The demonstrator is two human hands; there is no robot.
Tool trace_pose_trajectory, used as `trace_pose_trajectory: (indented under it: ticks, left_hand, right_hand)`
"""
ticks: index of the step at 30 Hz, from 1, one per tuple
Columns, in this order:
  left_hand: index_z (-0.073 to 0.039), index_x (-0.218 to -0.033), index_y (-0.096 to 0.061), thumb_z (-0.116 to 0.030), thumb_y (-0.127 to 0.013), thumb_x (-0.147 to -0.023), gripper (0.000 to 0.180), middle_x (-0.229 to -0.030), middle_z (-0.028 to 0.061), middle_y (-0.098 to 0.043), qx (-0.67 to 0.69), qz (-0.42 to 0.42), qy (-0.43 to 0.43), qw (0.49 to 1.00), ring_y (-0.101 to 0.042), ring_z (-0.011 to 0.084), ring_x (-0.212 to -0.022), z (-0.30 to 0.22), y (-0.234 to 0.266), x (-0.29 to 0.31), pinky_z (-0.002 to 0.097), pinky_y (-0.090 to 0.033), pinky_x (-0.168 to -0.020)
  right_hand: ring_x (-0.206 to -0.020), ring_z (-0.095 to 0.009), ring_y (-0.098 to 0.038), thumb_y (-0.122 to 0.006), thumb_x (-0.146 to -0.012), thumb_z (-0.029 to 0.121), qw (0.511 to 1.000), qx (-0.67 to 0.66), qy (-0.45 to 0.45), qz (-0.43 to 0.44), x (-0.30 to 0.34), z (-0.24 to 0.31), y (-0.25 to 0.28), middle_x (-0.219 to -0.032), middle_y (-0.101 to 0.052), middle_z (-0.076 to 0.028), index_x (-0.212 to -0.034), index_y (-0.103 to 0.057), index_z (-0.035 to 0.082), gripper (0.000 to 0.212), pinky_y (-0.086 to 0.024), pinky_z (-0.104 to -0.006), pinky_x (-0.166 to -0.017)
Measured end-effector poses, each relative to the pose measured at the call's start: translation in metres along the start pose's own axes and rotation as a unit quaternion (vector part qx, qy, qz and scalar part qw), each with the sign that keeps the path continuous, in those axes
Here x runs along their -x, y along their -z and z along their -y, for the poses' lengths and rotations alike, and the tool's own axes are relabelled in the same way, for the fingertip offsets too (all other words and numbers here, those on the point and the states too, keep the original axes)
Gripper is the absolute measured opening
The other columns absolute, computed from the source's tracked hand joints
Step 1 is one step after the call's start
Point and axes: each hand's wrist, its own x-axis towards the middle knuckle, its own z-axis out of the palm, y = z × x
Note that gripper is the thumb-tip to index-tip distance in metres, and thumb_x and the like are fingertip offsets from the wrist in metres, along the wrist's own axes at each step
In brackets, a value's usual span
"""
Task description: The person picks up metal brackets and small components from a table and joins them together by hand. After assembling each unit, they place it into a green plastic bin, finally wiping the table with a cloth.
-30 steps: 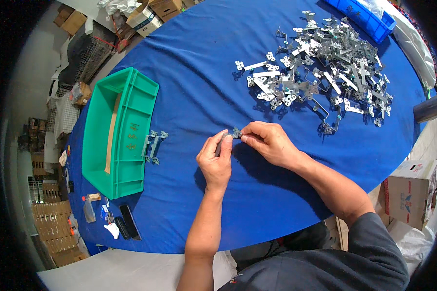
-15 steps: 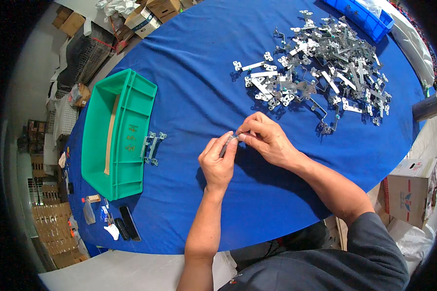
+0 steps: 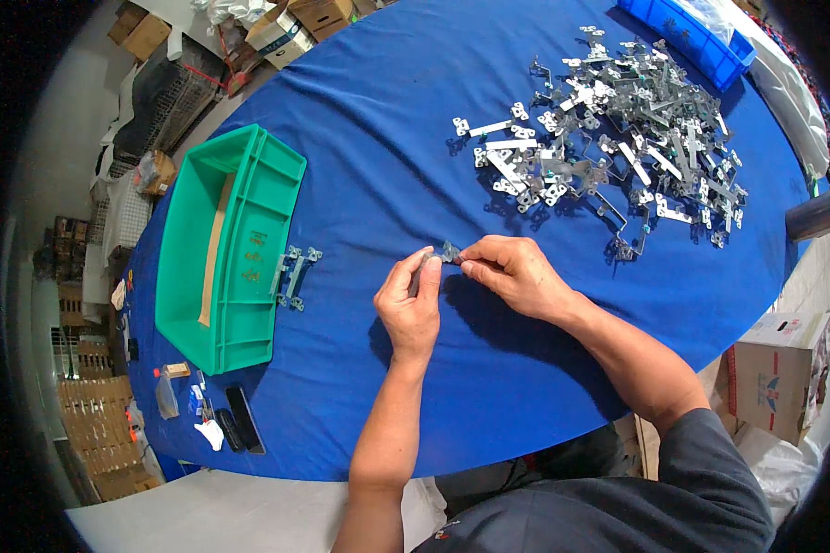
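Observation:
A small metal bracket [image 3: 450,251] is between my two hands, its end with lobes showing past the fingertips. My left hand [image 3: 409,302] is closed round its shaft, thumb against forefinger. My right hand [image 3: 523,278] pinches the bracket's other side with thumb and forefinger; whether a smaller piece is in that pinch is hidden. Ahead and to the right lies a large heap of similar metal brackets [image 3: 636,138], some with green bits on them. A couple more brackets [image 3: 295,276] lie on the cloth beside the green crate [image 3: 288,198].
Blue cloth [image 3: 369,175] covers the table. At the left edge lie a black phone [image 3: 245,419], a dark case, a white piece and a small bottle [image 3: 166,396]. A blue bin [image 3: 687,41] stands far right, near a metal cylinder [image 3: 813,214]. A cardboard box [image 3: 775,378] is at right.
My fingertips have drawn slightly apart, and more of the bracket's lobed end shows between them. The whole view has shifted a little; the heap and crate lie as before.

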Motion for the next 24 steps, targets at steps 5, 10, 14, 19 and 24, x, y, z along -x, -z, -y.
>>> trace_pose_trajectory:
  ticks: [5,10,14,19,24]
  left_hand:
    - [0.003,-0.108,-0.072,-0.008,-0.069,-0.095,0.017,-0.085,0.0003,-0.066,-0.021,0.016,-0.033,0.999,-0.056,0.0037,-0.073,-0.004,-0.001,-0.002,0.0193,-0.045,-0.062]
    - [0.003,-0.105,-0.073,-0.008,-0.071,-0.093,0.017,-0.085,0.0009,-0.067,-0.054,0.01,-0.05,0.997,-0.057,0.0053,-0.074,-0.01,0.0,-0.003,0.022,-0.047,-0.065]
    - [0.003,-0.104,-0.074,-0.008,-0.072,-0.091,0.017,-0.082,0.0035,-0.068,-0.074,0.014,-0.056,0.996,-0.058,0.007,-0.072,-0.019,-0.002,-0.003,0.0239,-0.047,-0.064]
    - [0.002,-0.103,-0.074,-0.007,-0.073,-0.089,0.017,-0.079,0.0071,-0.068,-0.109,0.046,-0.084,0.989,-0.058,0.0095,-0.067,-0.025,-0.002,-0.003,0.0252,-0.045,-0.06]
    - [0.002,-0.104,-0.074,-0.006,-0.073,-0.089,0.017,-0.079,0.0057,-0.067,-0.106,0.048,-0.097,0.988,-0.058,0.0089,-0.066,-0.022,-0.003,-0.002,0.0249,-0.045,-0.059]
  right_hand:
    - [-0.082,-0.031,-0.069,-0.066,-0.092,0.012,0.999,0.027,0.032,-0.019,0.0,-0.002,0.001,-0.09,-0.069,-0.018,-0.1,-0.068,-0.003,0.017,-0.053,-0.0381,-0.072]
    - [-0.08,-0.032,-0.067,-0.067,-0.092,0.01,1.0,0.003,0.012,-0.025,0.0,0.004,-0.001,-0.086,-0.067,-0.017,-0.098,-0.066,-0.003,0.015,-0.053,-0.0381,-0.07]
    - [-0.079,-0.027,-0.067,-0.068,-0.092,0.012,0.997,-0.059,-0.033,-0.021,0.0,0.011,-0.001,-0.087,-0.066,-0.015,-0.1,-0.066,-0.001,0.015,-0.052,-0.0385,-0.068]
    - [-0.076,-0.02,-0.061,-0.067,-0.093,0.012,0.998,0.015,0.056,-0.032,0.0,-0.005,-0.001,-0.087,-0.062,-0.011,-0.103,-0.066,0.0,0.016,-0.05,-0.0355,-0.067]
    - [-0.076,-0.015,-0.054,-0.066,-0.094,0.014,0.99,-0.059,0.08,-0.102,-0.003,-0.005,0.0,-0.09,-0.057,-0.006,-0.103,-0.067,0.003,0.014,-0.045,-0.0295,-0.068]
